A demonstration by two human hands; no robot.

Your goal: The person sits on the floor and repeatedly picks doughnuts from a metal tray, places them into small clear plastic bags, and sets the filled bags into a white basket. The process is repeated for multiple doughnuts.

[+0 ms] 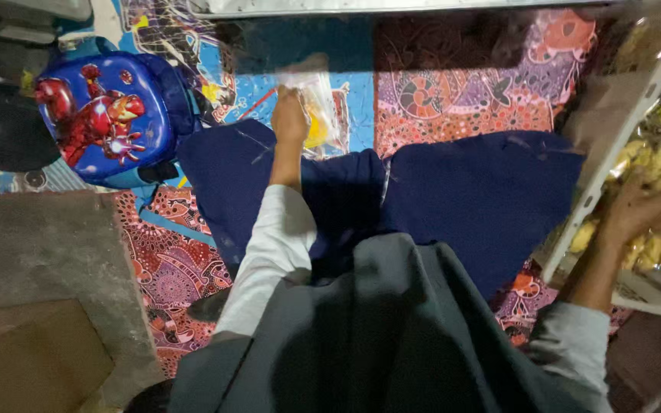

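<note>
I sit on the floor with dark blue cloth [483, 191] over my knees. My left hand [290, 116] reaches forward and grips a small clear plastic bag [317, 103] with something yellow in it, held over the patterned mat beyond my knees. At the right edge, my right hand [640, 210] rests with fingers spread among yellow snack pieces [656, 160] in a white-rimmed tray [613, 153]. Whether that hand holds any pieces I cannot make out.
A blue child's backpack [109, 115] with a red armoured figure lies at the upper left. A colourful patterned mat [460, 84] covers the floor. Bare concrete [40, 252] and a brown cardboard sheet [32, 359] lie at the lower left. A dark round object [1, 130] sits at the far left.
</note>
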